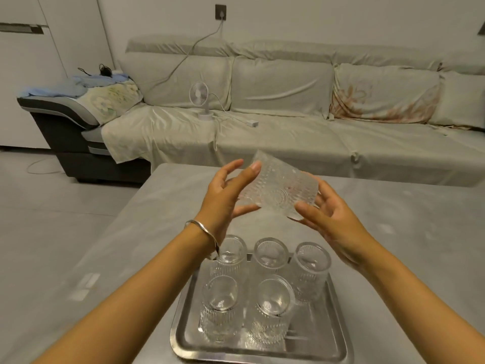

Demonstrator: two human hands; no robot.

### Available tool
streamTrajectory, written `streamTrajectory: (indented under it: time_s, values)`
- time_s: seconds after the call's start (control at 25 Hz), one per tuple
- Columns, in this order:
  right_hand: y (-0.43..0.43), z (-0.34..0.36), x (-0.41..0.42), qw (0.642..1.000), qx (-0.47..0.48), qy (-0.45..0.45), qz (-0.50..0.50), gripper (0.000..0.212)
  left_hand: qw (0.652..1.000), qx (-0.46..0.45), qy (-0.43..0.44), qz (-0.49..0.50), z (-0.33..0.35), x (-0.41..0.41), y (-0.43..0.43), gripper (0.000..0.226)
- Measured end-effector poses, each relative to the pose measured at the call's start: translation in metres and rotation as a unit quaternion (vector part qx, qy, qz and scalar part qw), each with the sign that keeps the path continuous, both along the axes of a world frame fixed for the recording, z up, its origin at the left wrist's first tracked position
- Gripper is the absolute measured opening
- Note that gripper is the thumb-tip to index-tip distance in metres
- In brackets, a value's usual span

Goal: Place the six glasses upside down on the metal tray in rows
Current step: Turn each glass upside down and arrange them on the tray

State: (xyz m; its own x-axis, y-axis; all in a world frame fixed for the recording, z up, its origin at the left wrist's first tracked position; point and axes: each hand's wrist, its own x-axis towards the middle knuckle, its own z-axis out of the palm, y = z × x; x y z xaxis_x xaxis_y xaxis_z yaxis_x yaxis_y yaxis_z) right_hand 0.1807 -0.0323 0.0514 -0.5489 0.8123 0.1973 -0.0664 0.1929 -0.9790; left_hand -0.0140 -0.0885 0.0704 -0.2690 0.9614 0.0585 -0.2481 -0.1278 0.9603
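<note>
A clear ribbed glass (278,190) is held tilted in the air above the table, between my left hand (225,195) and my right hand (333,222). Fingers of both hands touch its sides. Below it, the metal tray (333,334) lies near the table's front edge. Several glasses stand upside down on it: three in the back row (270,254) and two in the front row (220,306). The tray's front right spot is bare. My left wrist carries a silver bangle.
The grey table (131,245) extends left, right and behind the tray. Beyond it stands a cloth-covered sofa (288,132) with a small white fan (200,97) and its cable.
</note>
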Motion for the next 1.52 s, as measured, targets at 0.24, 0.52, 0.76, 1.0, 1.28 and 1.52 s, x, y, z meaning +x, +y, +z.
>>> streamTrajectory:
  time_s: [0.24, 0.52, 0.76, 1.0, 1.28, 1.52]
  values:
    - [-0.026, 0.002, 0.036, 0.998, 0.023, 0.005, -0.061, 0.06, 0.996, -0.012, 0.051, -0.078, -0.018, 0.024, -0.021, 0.067]
    - [-0.046, 0.007, 0.093, 0.984, 0.103, -0.108, -0.101, 0.076, 0.916, -0.02, 0.379, -0.127, -0.063, 0.021, -0.036, 0.053]
    - [-0.06, -0.01, 0.109, 0.963, 0.119, -0.224, -0.093, 0.074, 0.739, -0.061, 0.659, -0.123, -0.106, 0.018, -0.04, 0.066]
    - [-0.063, -0.038, 0.101, 0.951, 0.107, -0.284, -0.062, 0.073, 0.72, -0.047, 0.684, -0.106, -0.112, 0.019, -0.041, 0.068]
    - [-0.061, -0.072, 0.091, 0.944, 0.113, -0.305, -0.052, 0.072, 0.718, -0.041, 0.687, -0.102, -0.115, 0.019, -0.04, 0.068]
    - [-0.061, -0.082, 0.083, 0.943, 0.125, -0.308, -0.038, 0.07, 0.719, -0.041, 0.686, -0.101, -0.116, 0.019, -0.04, 0.073]
